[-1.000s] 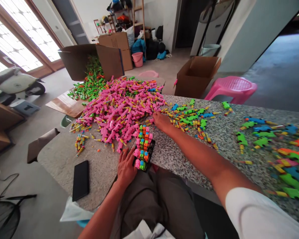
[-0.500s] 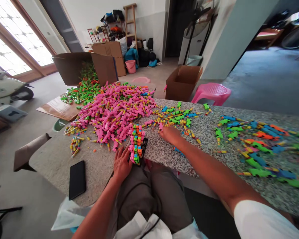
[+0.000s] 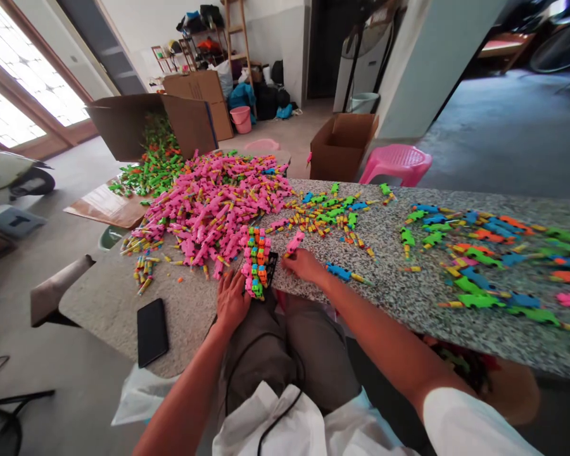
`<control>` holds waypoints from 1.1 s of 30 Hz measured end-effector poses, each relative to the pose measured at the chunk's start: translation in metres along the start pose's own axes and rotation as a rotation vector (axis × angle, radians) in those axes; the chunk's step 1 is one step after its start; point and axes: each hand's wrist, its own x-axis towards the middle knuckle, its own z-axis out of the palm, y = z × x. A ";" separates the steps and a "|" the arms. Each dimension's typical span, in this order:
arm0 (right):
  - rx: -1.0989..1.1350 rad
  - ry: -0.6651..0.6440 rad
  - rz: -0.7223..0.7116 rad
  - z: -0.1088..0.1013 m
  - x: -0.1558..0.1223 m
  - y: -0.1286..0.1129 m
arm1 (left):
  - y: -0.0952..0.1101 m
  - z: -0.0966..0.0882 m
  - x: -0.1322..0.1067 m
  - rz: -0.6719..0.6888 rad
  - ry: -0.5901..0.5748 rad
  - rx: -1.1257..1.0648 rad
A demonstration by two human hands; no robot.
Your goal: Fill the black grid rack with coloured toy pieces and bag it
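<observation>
My right hand (image 3: 304, 265) pinches a pink car-shaped toy (image 3: 295, 242) by its lower end, just above the stone tabletop (image 3: 308, 294). Just left of it, upright rows of pink, orange, green and blue car toys (image 3: 257, 259) stand in a black slotted rack (image 3: 272, 267) at the table's near edge. My left hand (image 3: 231, 297) lies flat with fingers spread against the left side of these rows; whether it presses on the rack I cannot tell. A blue car toy (image 3: 338, 272) with a yellow stick lies to the right of my right hand.
A large heap of pink toys (image 3: 213, 202) covers the table's far left, with green toys (image 3: 159, 164) spilling from a cardboard box (image 3: 118, 126) behind. Multicoloured toys (image 3: 489, 266) lie along the right. A black phone (image 3: 152, 332) rests at the left edge. Beyond stands a pink stool (image 3: 399, 161).
My right hand has come back toward me from the scattered toys, carrying the pink toy closer to the rack. My left hand stays beside the rows. The view has shifted slightly.
</observation>
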 end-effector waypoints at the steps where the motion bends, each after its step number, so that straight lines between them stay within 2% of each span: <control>1: 0.052 -0.016 -0.032 0.012 -0.002 0.000 | 0.000 -0.001 0.000 -0.005 0.000 -0.001; 4: 0.019 0.026 -0.123 0.041 -0.006 0.000 | 0.002 -0.003 0.001 -0.019 -0.004 -0.013; 7: -0.137 0.078 -0.183 0.053 -0.008 0.000 | 0.004 -0.004 0.001 -0.019 -0.012 -0.018; 13: -0.438 0.065 -0.253 0.054 -0.013 -0.009 | 0.004 -0.004 0.001 -0.031 -0.024 0.001; 24: -0.500 0.003 -0.216 0.060 -0.015 -0.024 | 0.002 -0.002 0.001 -0.025 -0.017 -0.016; 27: -0.461 -0.024 -0.219 0.055 -0.015 -0.020 | 0.001 -0.001 0.000 -0.022 -0.009 -0.022; 30: -0.401 -0.101 -0.228 0.034 -0.005 -0.017 | -0.001 -0.001 0.000 -0.007 -0.009 -0.019; 31: -0.397 -0.085 -0.221 0.024 0.003 -0.017 | -0.003 0.000 -0.001 0.005 -0.011 -0.019; 33: -0.426 0.045 -0.179 0.002 0.029 -0.021 | -0.006 0.000 -0.002 0.030 -0.018 -0.026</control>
